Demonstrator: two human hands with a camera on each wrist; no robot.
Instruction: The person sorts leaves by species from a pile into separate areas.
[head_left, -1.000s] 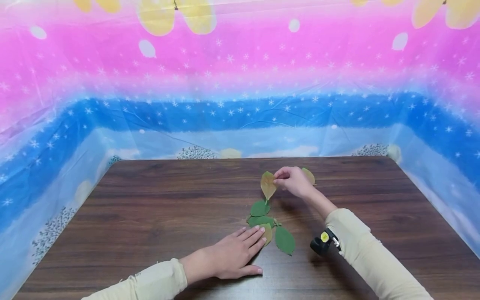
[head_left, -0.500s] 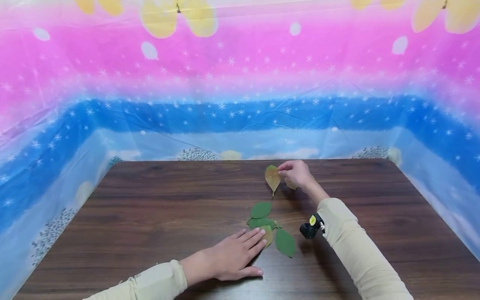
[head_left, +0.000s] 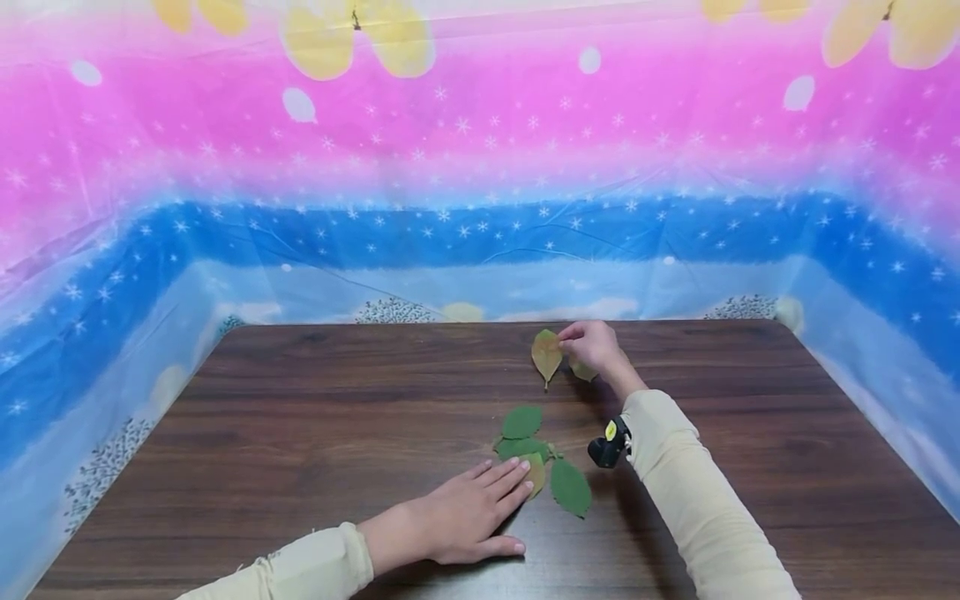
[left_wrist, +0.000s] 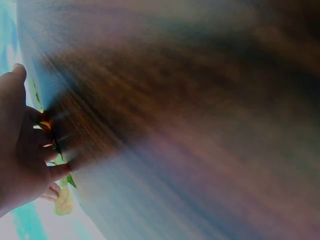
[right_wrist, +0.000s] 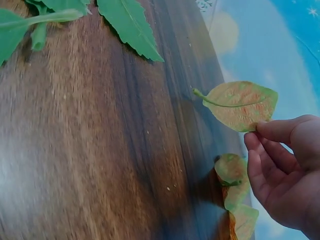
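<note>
Here, right hand (head_left: 592, 345) pinches yellowish leaf (head_left: 547, 357); left hand (head_left: 471, 513) rests, fingers straight, on green-tinged leaf (head_left: 537, 477).

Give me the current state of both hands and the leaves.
Left hand: palm down, fingers extended.
Near yellowish leaf: partly covered by that hand.
Right hand: pinching.
Pinched leaf: gripped at its edge by right hand, unfolded.
Green leaves: clustered on the table.
Far leaves: curled, beside right hand.

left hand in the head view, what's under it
The left hand lies partly over a yellowish leaf, whose right side shows. In this view the hand covers the rest of that leaf, and whatever else lies beneath it cannot be seen.
</note>
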